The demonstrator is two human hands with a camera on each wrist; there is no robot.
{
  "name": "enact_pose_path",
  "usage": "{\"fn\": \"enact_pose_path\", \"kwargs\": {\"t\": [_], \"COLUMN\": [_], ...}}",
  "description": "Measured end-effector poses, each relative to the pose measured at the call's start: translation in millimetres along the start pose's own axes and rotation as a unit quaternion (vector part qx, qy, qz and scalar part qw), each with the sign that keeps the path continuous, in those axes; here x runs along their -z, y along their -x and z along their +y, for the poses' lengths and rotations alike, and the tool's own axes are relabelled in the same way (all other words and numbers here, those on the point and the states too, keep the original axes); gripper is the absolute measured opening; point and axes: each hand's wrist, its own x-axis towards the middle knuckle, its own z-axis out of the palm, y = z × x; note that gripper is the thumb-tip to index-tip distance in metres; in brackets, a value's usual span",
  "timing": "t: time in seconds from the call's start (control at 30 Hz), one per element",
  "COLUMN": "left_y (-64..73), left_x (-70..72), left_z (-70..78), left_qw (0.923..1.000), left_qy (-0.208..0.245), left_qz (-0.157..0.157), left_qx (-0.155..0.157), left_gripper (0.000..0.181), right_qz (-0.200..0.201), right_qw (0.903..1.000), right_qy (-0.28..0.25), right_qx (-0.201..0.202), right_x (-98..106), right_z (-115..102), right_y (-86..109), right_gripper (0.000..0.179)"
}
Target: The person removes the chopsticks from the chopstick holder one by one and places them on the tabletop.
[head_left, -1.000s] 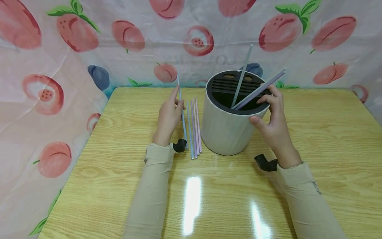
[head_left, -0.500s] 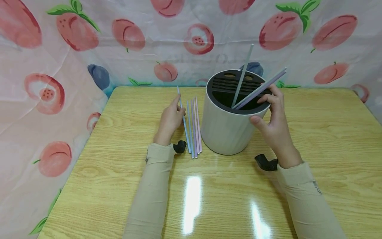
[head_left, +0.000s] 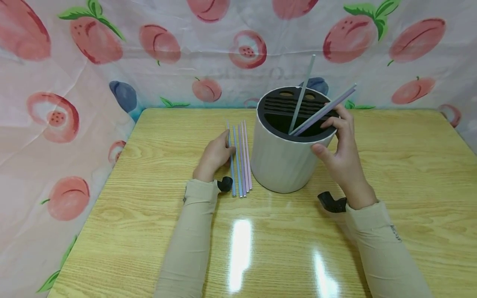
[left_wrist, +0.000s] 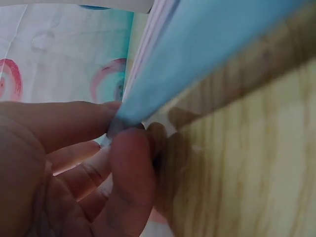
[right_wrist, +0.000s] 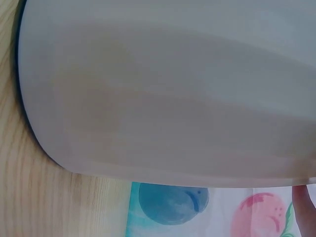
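My left hand [head_left: 216, 155] pinches a slim blue chopstick [head_left: 233, 184] between thumb and index finger. In the left wrist view this blue chopstick [left_wrist: 197, 49] runs up and right from the fingertips, close over the wood. Just to its right lies a row of several chopsticks [head_left: 244, 165], blue, purple and pink. My right hand [head_left: 344, 155] grips the right rim of a white round utensil holder [head_left: 281, 165], thumb outside and fingers over the black slotted top. A pale green chopstick [head_left: 303, 89] and purplish ones [head_left: 329, 106] lean in its large opening. The right wrist view shows mostly the holder's wall [right_wrist: 148, 98].
The wooden table [head_left: 130, 207] carries all of this, with glare spots near its front. A fruit-patterned cloth [head_left: 208, 37] hangs behind the table and along the left. Black wrist mounts [head_left: 332, 203] stick out from both sleeves.
The blue chopstick in my left hand has come down and toward me, and now lies nearly in line with the row. My right hand and the holder have stayed still.
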Motion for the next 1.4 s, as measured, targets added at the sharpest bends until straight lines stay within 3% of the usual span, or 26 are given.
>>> {"fn": "enact_pose_path", "kwargs": {"t": [0.3, 0.67, 0.9, 1.03, 1.23, 1.4], "left_y": [-2.3, -4.7, 0.1, 3.4, 6.0, 16.0], "left_x": [-2.1, -1.4, 1.8, 7.0, 13.5, 14.1], "left_z": [2.3, 5.4, 13.1, 21.8, 36.2, 62.6], "left_qw": [1.0, 0.997, 0.9961, 0.9959, 0.991, 0.9814], "left_qy": [-0.006, -0.077, -0.086, -0.09, -0.086, -0.027], "left_qz": [-0.007, 0.003, 0.003, 0.013, 0.053, 0.106], "left_qx": [0.002, 0.01, 0.018, -0.005, -0.087, -0.158], "left_gripper": [0.063, 0.049, 0.051, 0.047, 0.037, 0.032], "right_qz": [-0.004, -0.005, -0.004, -0.004, -0.004, -0.004], "right_qw": [0.9999, 0.9999, 0.9998, 0.9998, 0.9996, 0.9996], "right_qy": [-0.006, -0.004, -0.005, -0.005, -0.007, -0.01], "right_qx": [0.01, 0.015, 0.017, 0.021, 0.026, 0.024], "right_x": [-2.1, -0.8, -0.8, -0.5, -0.5, -0.8], "right_z": [-19.7, -17.5, -17.1, -17.4, -16.7, -16.2], "right_y": [-6.9, -8.3, -8.3, -8.6, -7.3, -7.2], "right_gripper": [0.072, 0.072, 0.072, 0.072, 0.071, 0.071]}}
